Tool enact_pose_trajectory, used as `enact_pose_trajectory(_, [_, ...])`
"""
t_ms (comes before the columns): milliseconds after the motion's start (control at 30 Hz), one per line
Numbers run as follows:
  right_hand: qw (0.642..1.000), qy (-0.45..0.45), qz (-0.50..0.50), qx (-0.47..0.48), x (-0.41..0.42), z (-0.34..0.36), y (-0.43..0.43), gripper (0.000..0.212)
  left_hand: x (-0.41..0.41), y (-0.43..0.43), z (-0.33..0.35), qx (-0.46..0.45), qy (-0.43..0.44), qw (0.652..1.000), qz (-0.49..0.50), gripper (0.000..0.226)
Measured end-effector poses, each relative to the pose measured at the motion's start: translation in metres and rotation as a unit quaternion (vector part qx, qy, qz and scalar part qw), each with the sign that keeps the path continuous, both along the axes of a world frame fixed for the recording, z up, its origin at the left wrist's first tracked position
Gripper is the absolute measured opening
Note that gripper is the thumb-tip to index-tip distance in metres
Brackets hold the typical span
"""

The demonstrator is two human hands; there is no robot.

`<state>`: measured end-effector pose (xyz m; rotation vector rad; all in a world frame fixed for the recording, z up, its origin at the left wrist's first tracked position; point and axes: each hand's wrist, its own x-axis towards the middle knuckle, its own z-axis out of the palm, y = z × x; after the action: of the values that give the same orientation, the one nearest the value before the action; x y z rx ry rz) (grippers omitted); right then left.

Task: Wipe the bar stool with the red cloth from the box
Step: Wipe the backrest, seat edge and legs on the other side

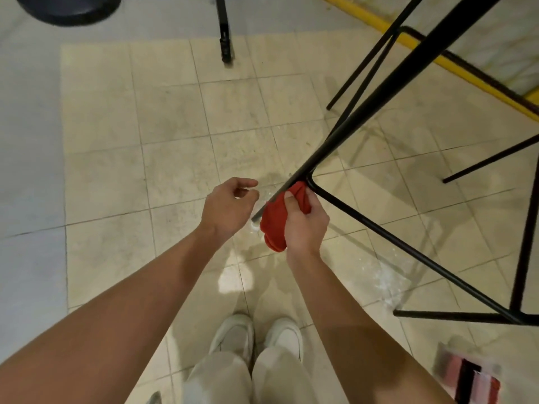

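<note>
Red cloth [274,228], gripped in our right hand [306,225], wrapped the stool leg [379,96], which ran away up-right; our left hand [227,208] hung loose, empty.

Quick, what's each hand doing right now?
Left hand: open, loosely curled, holding nothing.
Right hand: gripping the crumpled red cloth against the thin black metal stool leg.

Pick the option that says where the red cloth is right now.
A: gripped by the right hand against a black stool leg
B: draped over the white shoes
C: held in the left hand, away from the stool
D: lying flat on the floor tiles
A: the right hand grips the red cloth around the lower end of a black stool leg, while the left hand holds nothing.
</note>
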<state>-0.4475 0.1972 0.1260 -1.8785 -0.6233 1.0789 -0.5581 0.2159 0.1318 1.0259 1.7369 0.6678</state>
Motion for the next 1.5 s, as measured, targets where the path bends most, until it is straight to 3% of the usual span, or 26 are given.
enact_pose_trajectory(200, [0.994, -0.053, 0.093, -0.039, 0.008, 0.003, 0.005, 0.038, 0.009, 0.001, 0.005, 0.003, -0.006, 1.000, -0.023, 0.021])
enact_pose_trajectory(400, [0.996, -0.005, 0.088, -0.030, 0.016, 0.018, -0.002, 0.034, 0.014, -0.001, 0.019, 0.007, 0.012, 0.998, -0.053, 0.022])
enact_pose_trajectory(567, [0.980, 0.025, 0.164, -0.108, 0.026, 0.026, -0.009, 0.046, 0.015, -0.013, 0.029, -0.013, 0.063, 0.986, -0.156, 0.028])
enact_pose_trajectory(700, [0.975, 0.074, 0.194, -0.074, 0.042, 0.044, -0.030, 0.059, 0.019, -0.030, 0.036, -0.072, -0.008, 0.974, -0.217, 0.038])
enact_pose_trajectory(967, [0.971, 0.073, 0.223, -0.035, 0.084, 0.093, -0.072, 0.092, 0.065, -0.053, 0.077, -0.044, -0.113, 0.968, -0.222, 0.027])
enact_pose_trajectory(1100, [0.977, 0.074, 0.194, -0.050, 0.115, 0.119, -0.100, 0.080, 0.099, -0.072, 0.103, -0.051, -0.118, 0.951, -0.283, 0.021])
enact_pose_trajectory(1333, [0.982, 0.181, 0.044, -0.019, 0.183, 0.135, -0.164, 0.066, 0.174, -0.115, 0.131, -0.025, -0.084, 0.919, -0.383, 0.004])
enact_pose_trajectory(1500, [0.988, 0.150, 0.035, 0.005, 0.249, 0.145, -0.216, 0.044, 0.246, -0.155, 0.137, -0.045, -0.089, 0.900, -0.424, 0.018])
